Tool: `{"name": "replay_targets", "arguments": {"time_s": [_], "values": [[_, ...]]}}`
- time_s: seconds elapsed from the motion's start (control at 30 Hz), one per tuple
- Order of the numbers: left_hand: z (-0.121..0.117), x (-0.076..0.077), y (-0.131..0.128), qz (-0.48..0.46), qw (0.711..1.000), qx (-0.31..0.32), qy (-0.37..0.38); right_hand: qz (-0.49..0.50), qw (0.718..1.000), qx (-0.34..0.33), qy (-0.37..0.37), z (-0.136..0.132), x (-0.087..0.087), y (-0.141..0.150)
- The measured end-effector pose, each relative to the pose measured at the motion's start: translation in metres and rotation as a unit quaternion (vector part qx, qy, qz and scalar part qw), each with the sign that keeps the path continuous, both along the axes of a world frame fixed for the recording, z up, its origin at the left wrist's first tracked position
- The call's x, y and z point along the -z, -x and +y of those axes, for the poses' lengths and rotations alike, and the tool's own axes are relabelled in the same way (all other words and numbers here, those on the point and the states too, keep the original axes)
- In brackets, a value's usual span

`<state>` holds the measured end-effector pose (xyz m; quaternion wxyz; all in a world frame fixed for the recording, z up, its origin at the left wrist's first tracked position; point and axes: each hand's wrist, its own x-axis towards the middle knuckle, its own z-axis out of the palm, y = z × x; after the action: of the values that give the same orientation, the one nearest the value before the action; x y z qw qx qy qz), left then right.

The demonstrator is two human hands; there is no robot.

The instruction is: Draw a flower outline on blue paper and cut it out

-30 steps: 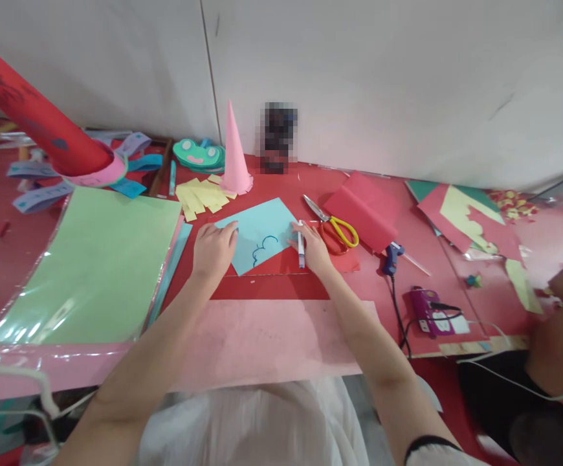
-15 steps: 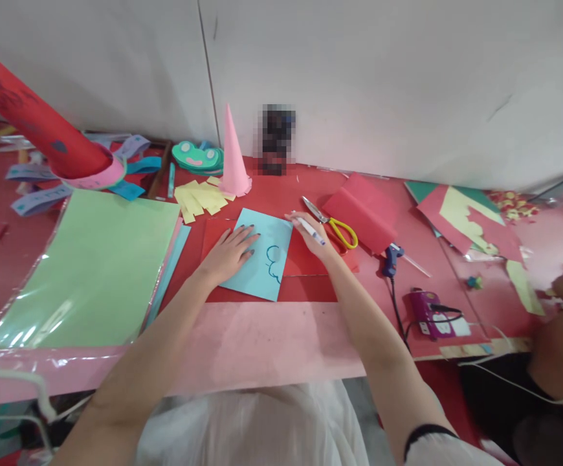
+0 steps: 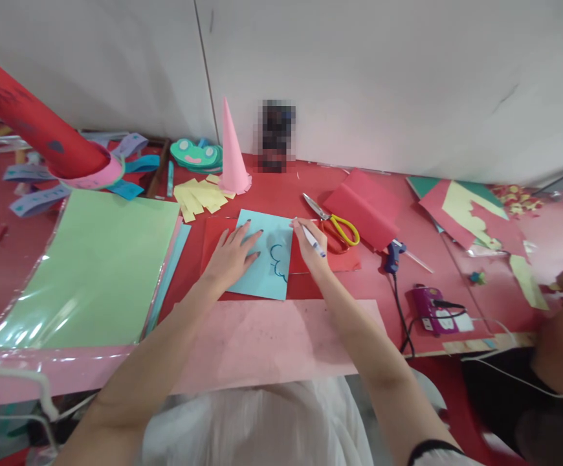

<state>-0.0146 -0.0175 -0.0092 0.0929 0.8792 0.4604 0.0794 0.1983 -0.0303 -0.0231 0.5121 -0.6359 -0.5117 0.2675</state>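
The light blue sheet [image 3: 262, 285] lies aslant over red paper [image 3: 303, 263] on the surface [image 3: 274, 193], in front of the pink cone [image 3: 233, 158]. It is steadied by the left hand [image 3: 233, 254], which is laid flat with the fingers spread and nothing grasped. A white marker [image 3: 312, 239] is gripped in the right hand [image 3: 313, 251], at the sheet's right edge. A scalloped line [image 3: 274, 262] is drawn on the sheet's right half, close to that edge.

For a clean line, the sheet should be pressed evenly by the left palm and fingers, clear of the marker's path. The marker should be held lightly near its tip, and each curve should be made in one unbroken stroke. Care is advised at the edge, where the tip could run off onto the red paper. Fresh ink should not be brushed by the wrist.

The marker's tip is hidden by the right fingers; whether it touches the sheet cannot be told. The sheet's left part is covered by the left hand, so any marks there cannot be seen. A dark object [image 3: 275, 137] at the wall is pixelated beyond recognition. The red tube [image 3: 39, 123] and a co-worker's arm [image 3: 560, 333] are cut off by the frame.
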Motion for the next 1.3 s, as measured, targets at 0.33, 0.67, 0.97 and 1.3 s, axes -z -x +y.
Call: {"name": "replay_targets", "arguments": {"time_s": [0.33, 0.67, 0.97, 1.3], "values": [[0.008, 0.009, 0.001, -0.041, 0.999, -0.025, 0.008, -0.24, 0.958, -0.153, 0.032, 0.001, 0.015, -0.01], [0.009, 0.009, 0.003, -0.017, 0.999, 0.041, 0.029, -0.222, 0.955, -0.196, 0.019, 0.006, 0.009, -0.018], [0.011, 0.008, 0.003, 0.011, 0.997, 0.057, 0.051, 0.075, 0.996, -0.05, 0.016, 0.0, -0.005, 0.002], [0.018, 0.02, 0.011, -0.082, 0.995, 0.045, 0.044, 0.09, 0.99, -0.105, 0.037, 0.004, 0.002, -0.003]]}}
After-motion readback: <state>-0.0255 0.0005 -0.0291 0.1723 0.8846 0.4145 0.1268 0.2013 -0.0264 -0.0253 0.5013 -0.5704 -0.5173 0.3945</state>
